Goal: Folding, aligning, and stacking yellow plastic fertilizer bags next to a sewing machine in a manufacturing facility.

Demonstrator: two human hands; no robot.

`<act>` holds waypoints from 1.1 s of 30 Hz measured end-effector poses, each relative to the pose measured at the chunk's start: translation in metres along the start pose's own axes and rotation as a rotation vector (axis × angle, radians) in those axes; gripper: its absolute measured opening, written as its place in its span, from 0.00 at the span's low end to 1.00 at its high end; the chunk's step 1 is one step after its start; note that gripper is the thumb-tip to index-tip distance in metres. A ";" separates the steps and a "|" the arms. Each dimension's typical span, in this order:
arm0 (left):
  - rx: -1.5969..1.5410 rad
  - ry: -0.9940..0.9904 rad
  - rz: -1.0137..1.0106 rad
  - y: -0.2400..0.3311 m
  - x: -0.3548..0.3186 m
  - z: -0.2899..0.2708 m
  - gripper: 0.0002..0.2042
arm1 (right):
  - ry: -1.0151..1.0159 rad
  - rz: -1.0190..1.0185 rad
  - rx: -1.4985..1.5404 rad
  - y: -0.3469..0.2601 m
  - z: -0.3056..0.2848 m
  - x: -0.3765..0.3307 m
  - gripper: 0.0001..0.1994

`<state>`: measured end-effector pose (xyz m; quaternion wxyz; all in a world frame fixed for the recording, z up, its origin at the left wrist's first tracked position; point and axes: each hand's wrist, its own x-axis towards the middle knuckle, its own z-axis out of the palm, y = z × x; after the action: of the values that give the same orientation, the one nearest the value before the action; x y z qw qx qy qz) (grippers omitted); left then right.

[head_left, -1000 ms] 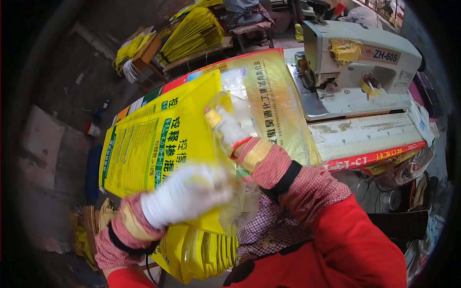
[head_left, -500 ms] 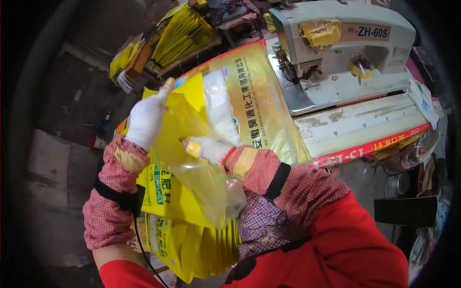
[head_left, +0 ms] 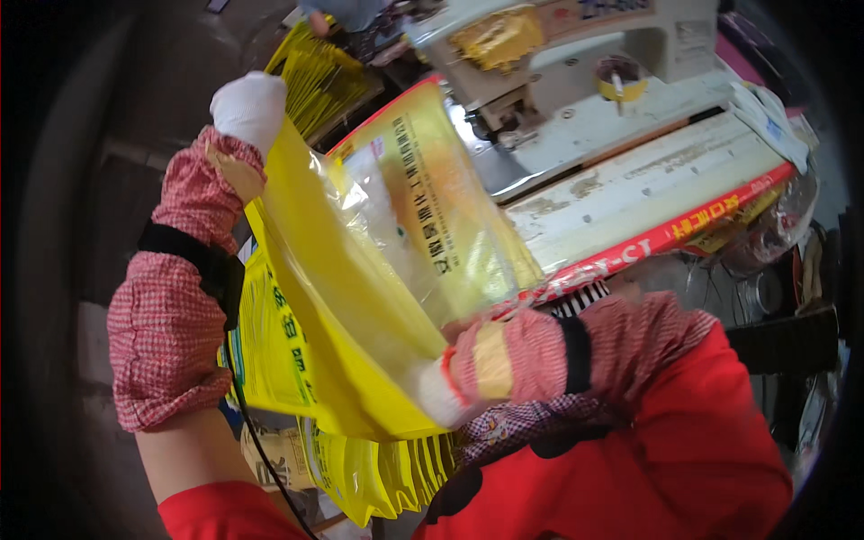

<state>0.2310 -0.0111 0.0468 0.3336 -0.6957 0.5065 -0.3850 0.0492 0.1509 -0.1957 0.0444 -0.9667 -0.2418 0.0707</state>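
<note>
A large yellow woven plastic bag (head_left: pixel 310 315) is stretched diagonally between my hands, its mouth spread wide and its pale inside showing. My left hand (head_left: pixel 250 110), in a white glove, is closed on the bag's far upper end. At the near end my right hand (head_left: pixel 438 392), also gloved, grips the bag's edge close to my body; its fingers are partly hidden and blurred. Beneath hangs a fanned stack of yellow bags (head_left: pixel 382 472). Beyond the bag, a printed yellow bag (head_left: pixel 441 184) lies flat on the table beside clear plastic film (head_left: pixel 369 211).
A white industrial sewing machine (head_left: pixel 576 99) stands at the far right, with a tape roll (head_left: pixel 621 79) on its bed. A red printed strip (head_left: pixel 639 252) runs along the worktable's front edge. More folded yellow bags (head_left: pixel 315 76) and part of another person (head_left: pixel 346 13) are at the back.
My left hand has moved up and left, my right hand down toward my body. The yellow bag has been pulled wide between them, and the loose clear film over it no longer shows there.
</note>
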 end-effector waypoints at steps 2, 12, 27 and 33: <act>-0.083 -0.021 -0.005 0.012 0.003 0.004 0.14 | -0.049 0.133 0.059 0.018 0.020 -0.027 0.07; -0.401 -0.174 -0.082 0.058 0.008 -0.026 0.21 | 1.010 1.304 0.470 0.074 -0.011 -0.145 0.25; -0.263 -0.142 0.090 0.032 0.028 0.000 0.11 | 0.567 0.829 1.003 0.077 -0.027 -0.117 0.21; -0.430 0.059 -0.211 0.092 0.053 0.043 0.09 | 0.929 0.743 1.193 0.065 -0.063 -0.107 0.15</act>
<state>0.2375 -0.0834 -0.0417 0.1209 -0.7883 0.5107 -0.3211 -0.0044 0.0399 -0.1289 0.6166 -0.7289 0.2126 -0.2083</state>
